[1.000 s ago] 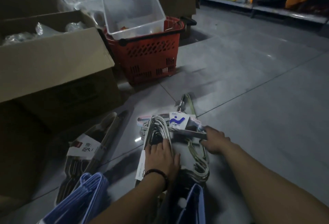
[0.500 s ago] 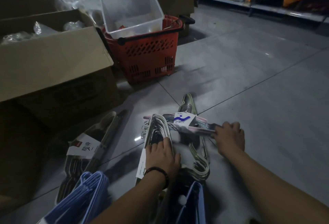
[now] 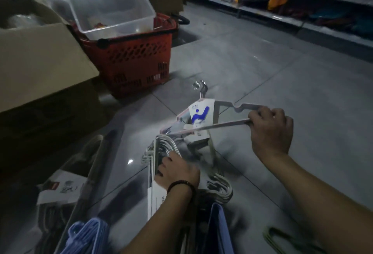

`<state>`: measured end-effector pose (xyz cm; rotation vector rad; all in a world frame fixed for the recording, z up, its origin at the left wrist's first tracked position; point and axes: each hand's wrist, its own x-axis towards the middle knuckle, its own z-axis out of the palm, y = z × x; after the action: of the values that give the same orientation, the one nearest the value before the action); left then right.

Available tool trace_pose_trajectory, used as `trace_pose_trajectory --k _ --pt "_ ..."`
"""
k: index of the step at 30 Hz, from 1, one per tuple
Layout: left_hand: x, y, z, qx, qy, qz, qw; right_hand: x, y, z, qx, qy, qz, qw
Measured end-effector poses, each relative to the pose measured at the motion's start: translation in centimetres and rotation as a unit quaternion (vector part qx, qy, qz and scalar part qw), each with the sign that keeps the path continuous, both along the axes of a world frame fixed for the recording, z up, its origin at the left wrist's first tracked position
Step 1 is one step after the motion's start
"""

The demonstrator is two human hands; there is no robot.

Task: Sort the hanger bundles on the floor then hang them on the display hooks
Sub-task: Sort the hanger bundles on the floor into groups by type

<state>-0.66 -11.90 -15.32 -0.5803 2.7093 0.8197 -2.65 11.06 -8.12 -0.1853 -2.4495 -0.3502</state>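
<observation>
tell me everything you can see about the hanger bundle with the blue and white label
The labelled hanger bundle is a flat stack of pale grey-pink hangers, plastic by the look, with notched shoulders and a straight bottom bar. Shiny metal hooks stick out at its top, pointing away from the person. A white card label with a blue swirl wraps its middle. The right hand grips its right end and holds that end up. Its left end dips toward the white hangers on the floor.
</observation>
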Motion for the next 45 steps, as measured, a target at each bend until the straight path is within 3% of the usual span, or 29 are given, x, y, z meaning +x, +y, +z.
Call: trace_pose_trajectory --k 4,7,9,11,14,17,23,30,35,38,45 --pt "-1.5 2.0 0.9 0.041 0.093 0.089 0.991 0.4 1.1 4.3 0.005 0.026 -0.014 1.0" --pt "-1.4 5.3 3.4 0.197 0.156 0.114 0.961 3.2 0.9 6.8 -0.047 0.026 -0.04 0.998" --pt "-1.0 7.8 5.6 0.382 0.131 0.1 0.909 6.4 1.0 6.9 -0.098 0.002 -0.077 0.992" --pt "-0.8 9.2 8.5 0.549 0.052 0.066 0.832 9.3 1.4 6.2 -0.128 -0.004 -0.085 0.988" --pt "-0.5 9.0 10.6 0.657 -0.024 0.083 0.749 11.8 1.9 3.7 -0.17 0.006 -0.078 0.982" --pt "1.0 8.4 10.7 0.686 -0.07 0.071 0.72 15.1 1.5 1.0 -0.261 0.019 -0.094 0.961" --pt "7.3 11.6 11.9 0.686 -0.079 0.018 0.723 22.2 4.7 0.8 -0.408 0.01 -0.052 0.911" --pt "14.2 20.1 13.9 0.651 -0.078 -0.005 0.755 33.3 13.6 2.9 -0.356 -0.024 0.047 0.933" --pt "19.3 26.9 14.6 0.672 -0.08 -0.081 0.732 39.8 21.3 5.6 -0.481 0.105 0.008 0.871" --pt "23.2 31.1 14.7 0.644 -0.083 -0.153 0.745 42.2 26.3 6.8 -0.59 0.191 -0.057 0.783" --pt "32.2 40.7 12.2 0.538 -0.111 -0.309 0.776 49.1 36.2 3.9 -0.749 0.166 -0.18 0.616"
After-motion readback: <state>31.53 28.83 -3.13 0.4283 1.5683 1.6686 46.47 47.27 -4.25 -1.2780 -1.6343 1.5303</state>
